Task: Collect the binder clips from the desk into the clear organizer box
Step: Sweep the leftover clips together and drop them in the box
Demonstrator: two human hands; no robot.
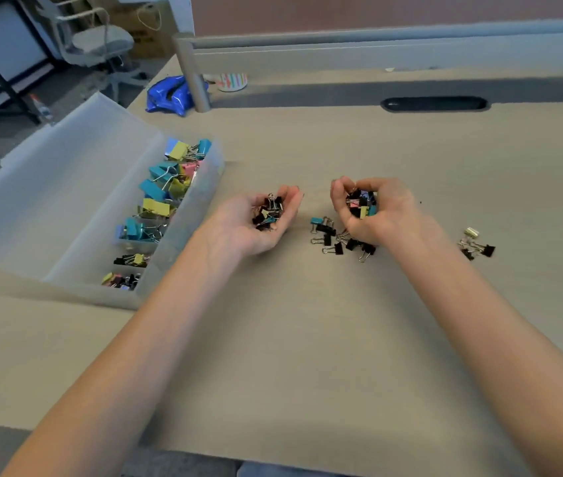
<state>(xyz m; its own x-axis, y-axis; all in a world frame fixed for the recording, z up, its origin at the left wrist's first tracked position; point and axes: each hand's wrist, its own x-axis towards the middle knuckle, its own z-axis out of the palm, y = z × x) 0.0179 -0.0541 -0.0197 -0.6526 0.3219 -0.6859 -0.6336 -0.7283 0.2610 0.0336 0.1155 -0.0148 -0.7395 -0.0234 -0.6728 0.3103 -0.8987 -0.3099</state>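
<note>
Cupping tiny black, teal, yellow binder clips point(268, 213): left hand point(238, 230) grip half-curled, right hand point(388, 215) grip clenched

A grey office chair point(101, 43) stands at the upper left of the frame, with a cardboard box point(135, 27) with a cord handle behind it. To their right, a shiny blue bag point(169, 94) lies beside a round grey post point(193, 74), and 1 striped cup point(233, 81) sits just right of the post. A dark oval cable slot point(434, 104) shows at the upper right, below a brown partition panel point(376, 10).
</note>
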